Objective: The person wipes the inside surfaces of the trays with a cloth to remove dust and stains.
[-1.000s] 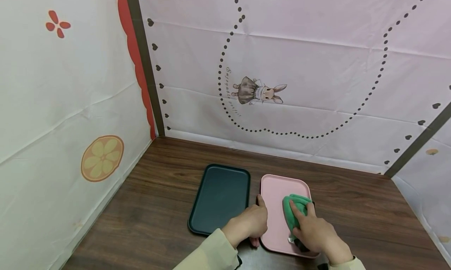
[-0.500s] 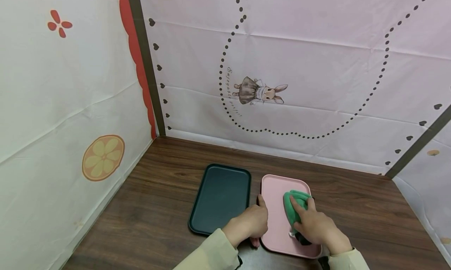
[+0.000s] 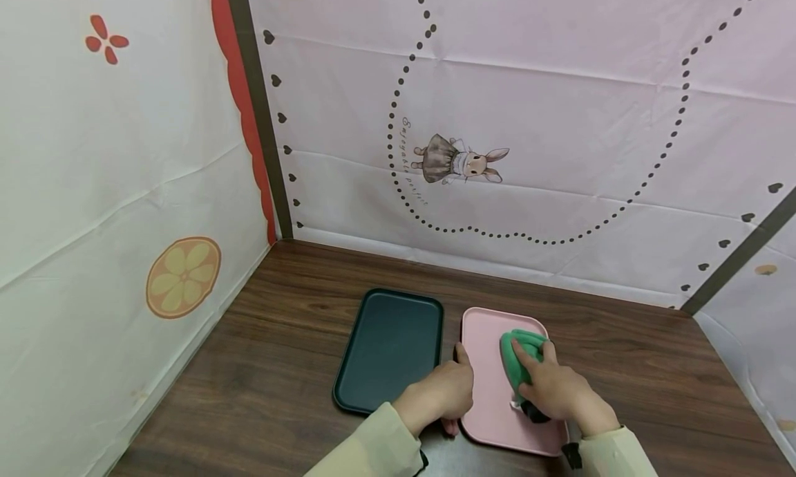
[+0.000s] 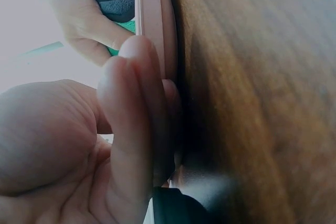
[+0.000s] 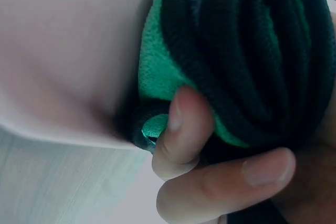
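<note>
In the head view a pink tray (image 3: 488, 411) lies on the table, and my left hand (image 3: 438, 393) grips its left edge. The left wrist view has the curled fingers (image 4: 128, 124) against the tray's side, with the thumb partly hidden behind them. My right hand (image 3: 556, 394) holds a folded green cloth (image 3: 515, 366) down on the tray's right half, index finger and others spread over it. Dark edging and rolled layers of the cloth (image 5: 157, 61) fill the right wrist view, where two bent fingers (image 5: 226, 184) close around its near end.
A dark green tray (image 3: 392, 349) lies on the wooden table (image 3: 267, 373), left of the pink one with a narrow gap between. Printed white curtains (image 3: 547, 131) stand behind the table and along both sides.
My right hand has slid the cloth a little way toward the far end of the pink tray. My left hand stays at the left edge.
</note>
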A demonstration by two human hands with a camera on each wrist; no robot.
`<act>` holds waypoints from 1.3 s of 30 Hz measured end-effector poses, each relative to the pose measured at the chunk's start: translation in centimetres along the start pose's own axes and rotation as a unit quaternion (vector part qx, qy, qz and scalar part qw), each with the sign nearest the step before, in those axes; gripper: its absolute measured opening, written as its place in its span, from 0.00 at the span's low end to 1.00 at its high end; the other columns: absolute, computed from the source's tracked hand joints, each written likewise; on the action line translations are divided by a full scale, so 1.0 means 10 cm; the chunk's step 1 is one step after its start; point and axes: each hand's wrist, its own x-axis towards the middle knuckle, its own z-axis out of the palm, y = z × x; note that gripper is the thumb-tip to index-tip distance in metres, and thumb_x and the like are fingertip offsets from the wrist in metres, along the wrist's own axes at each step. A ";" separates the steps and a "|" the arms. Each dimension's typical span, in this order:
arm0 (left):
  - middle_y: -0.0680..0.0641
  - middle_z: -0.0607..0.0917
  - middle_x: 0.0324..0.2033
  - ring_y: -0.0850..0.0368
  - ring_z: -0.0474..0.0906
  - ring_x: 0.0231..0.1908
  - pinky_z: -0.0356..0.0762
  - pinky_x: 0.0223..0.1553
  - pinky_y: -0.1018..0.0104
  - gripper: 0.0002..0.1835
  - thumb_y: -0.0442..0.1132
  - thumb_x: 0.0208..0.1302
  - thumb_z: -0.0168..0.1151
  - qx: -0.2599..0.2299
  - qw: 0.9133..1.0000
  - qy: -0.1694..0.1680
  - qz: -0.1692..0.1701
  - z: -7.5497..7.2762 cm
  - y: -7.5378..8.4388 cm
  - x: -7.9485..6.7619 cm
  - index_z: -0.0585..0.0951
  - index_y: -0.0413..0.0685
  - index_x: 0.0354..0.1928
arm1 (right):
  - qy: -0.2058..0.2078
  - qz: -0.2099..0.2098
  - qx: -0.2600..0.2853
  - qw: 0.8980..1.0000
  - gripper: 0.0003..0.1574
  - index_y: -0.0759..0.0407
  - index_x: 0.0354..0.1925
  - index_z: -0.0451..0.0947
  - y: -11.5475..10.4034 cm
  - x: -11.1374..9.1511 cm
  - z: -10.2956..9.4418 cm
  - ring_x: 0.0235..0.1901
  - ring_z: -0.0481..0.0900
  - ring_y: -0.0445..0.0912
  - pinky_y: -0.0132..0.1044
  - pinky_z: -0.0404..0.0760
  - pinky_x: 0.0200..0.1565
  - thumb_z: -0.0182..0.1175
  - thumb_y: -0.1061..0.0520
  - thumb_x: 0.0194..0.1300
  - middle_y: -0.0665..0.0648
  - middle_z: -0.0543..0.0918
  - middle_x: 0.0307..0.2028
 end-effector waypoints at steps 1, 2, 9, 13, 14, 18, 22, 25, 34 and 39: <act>0.47 0.79 0.06 0.57 0.77 0.06 0.77 0.10 0.67 0.45 0.29 0.72 0.58 0.000 1.000 0.000 0.000 0.00 0.00 0.00 0.44 0.32 0.82 | -0.001 -0.001 0.001 1.000 0.48 0.50 0.83 0.53 0.00 0.01 -0.01 0.19 0.75 0.51 0.44 0.74 0.24 0.62 0.52 0.73 0.82 0.52 0.71; 0.47 0.79 0.06 0.57 0.77 0.06 0.77 0.10 0.67 0.45 0.29 0.72 0.58 -0.001 1.000 -0.001 -0.001 0.00 0.00 0.00 0.44 0.32 0.82 | -0.002 -0.002 0.002 1.000 0.48 0.50 0.83 0.53 0.01 0.01 -0.01 0.19 0.75 0.51 0.44 0.74 0.24 0.61 0.52 0.73 0.83 0.52 0.72; 0.48 0.79 0.05 0.57 0.77 0.06 0.76 0.11 0.68 0.44 0.29 0.73 0.58 0.006 1.000 0.001 0.002 -0.01 -0.01 0.00 0.44 0.33 0.82 | -0.006 -0.001 0.005 1.000 0.47 0.50 0.83 0.52 0.02 0.07 -0.04 0.20 0.76 0.51 0.44 0.74 0.25 0.61 0.52 0.74 0.83 0.51 0.72; 0.47 0.79 0.06 0.57 0.76 0.05 0.76 0.10 0.67 0.44 0.30 0.74 0.57 -0.008 1.000 0.001 -0.001 -0.01 -0.01 -0.01 0.43 0.34 0.82 | -0.008 0.005 0.003 1.000 0.48 0.49 0.83 0.52 0.02 0.11 -0.05 0.21 0.77 0.52 0.45 0.75 0.25 0.61 0.51 0.74 0.83 0.51 0.72; 0.47 0.79 0.06 0.57 0.75 0.05 0.76 0.10 0.66 0.44 0.30 0.74 0.57 -0.010 1.000 0.001 -0.001 -0.01 -0.01 -0.01 0.43 0.34 0.82 | -0.009 0.007 0.002 1.000 0.48 0.49 0.83 0.52 0.03 0.12 -0.06 0.22 0.77 0.52 0.45 0.75 0.25 0.61 0.51 0.74 0.83 0.50 0.72; 0.46 0.79 0.06 0.57 0.75 0.05 0.76 0.10 0.66 0.44 0.30 0.74 0.57 -0.017 1.000 0.002 0.001 -0.01 -0.02 -0.02 0.43 0.33 0.82 | -0.009 0.010 0.000 1.000 0.48 0.49 0.83 0.51 0.04 0.15 -0.07 0.23 0.77 0.52 0.45 0.75 0.26 0.60 0.51 0.74 0.83 0.51 0.72; 0.47 0.79 0.06 0.57 0.75 0.05 0.76 0.10 0.66 0.44 0.30 0.73 0.57 -0.013 1.000 0.003 0.004 0.00 -0.02 -0.01 0.43 0.33 0.82 | -0.011 0.009 0.000 1.000 0.48 0.50 0.83 0.51 0.04 0.18 -0.09 0.23 0.77 0.53 0.45 0.76 0.27 0.60 0.51 0.74 0.83 0.51 0.71; 0.47 0.78 0.05 0.58 0.75 0.05 0.76 0.10 0.67 0.44 0.30 0.74 0.57 -0.007 1.000 0.003 0.002 0.00 -0.02 -0.01 0.43 0.34 0.82 | -0.015 0.007 0.004 1.000 0.48 0.51 0.83 0.50 0.05 0.20 -0.10 0.23 0.77 0.53 0.46 0.77 0.28 0.60 0.51 0.74 0.83 0.49 0.72; 0.47 0.79 0.05 0.57 0.76 0.05 0.76 0.10 0.68 0.44 0.31 0.73 0.58 0.003 1.000 0.006 -0.007 0.01 -0.01 0.01 0.44 0.34 0.82 | -0.022 0.006 0.015 1.000 0.48 0.51 0.84 0.49 0.07 0.24 -0.13 0.23 0.77 0.53 0.44 0.76 0.28 0.58 0.52 0.74 0.82 0.46 0.73; 0.47 0.79 0.05 0.57 0.76 0.05 0.76 0.10 0.67 0.44 0.30 0.74 0.57 -0.008 1.000 0.005 -0.004 0.01 -0.01 0.00 0.44 0.33 0.82 | -0.025 0.001 0.019 1.000 0.48 0.51 0.84 0.48 0.10 0.27 -0.14 0.22 0.76 0.52 0.43 0.75 0.28 0.58 0.53 0.75 0.83 0.44 0.73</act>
